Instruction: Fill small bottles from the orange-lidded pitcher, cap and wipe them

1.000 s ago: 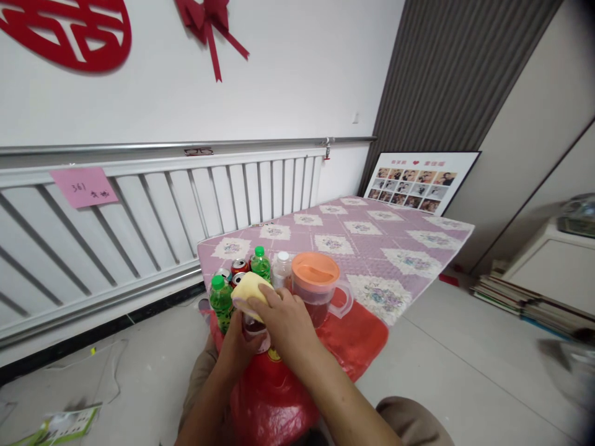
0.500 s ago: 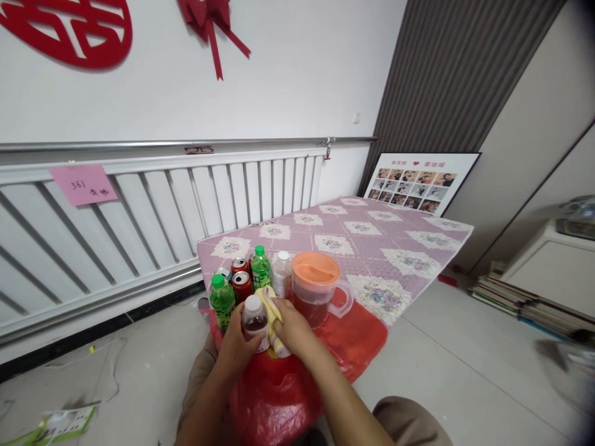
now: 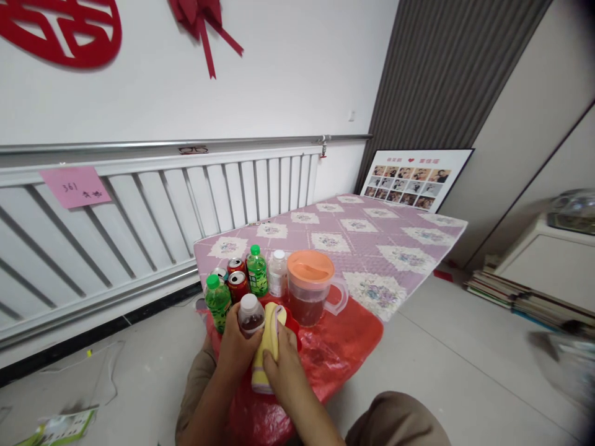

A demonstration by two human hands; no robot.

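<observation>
At lower centre, the left hand (image 3: pixel 236 348) gripped a white-capped bottle (image 3: pixel 251 318); the right hand (image 3: pixel 284 359) held a yellow cloth (image 3: pixel 269 334). An orange-lidded pitcher (image 3: pixel 307 303) stood farther right in the frame.

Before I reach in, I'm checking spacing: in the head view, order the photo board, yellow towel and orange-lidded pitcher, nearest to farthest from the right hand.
1. Yellow towel: held in the right hand.
2. Orange-lidded pitcher: ahead, to the right.
3. Photo board: background, upper right.

Even light puts glare on the red plastic sheet (image 3: pixel 346 337); right-hand corners darken and blur.
</observation>
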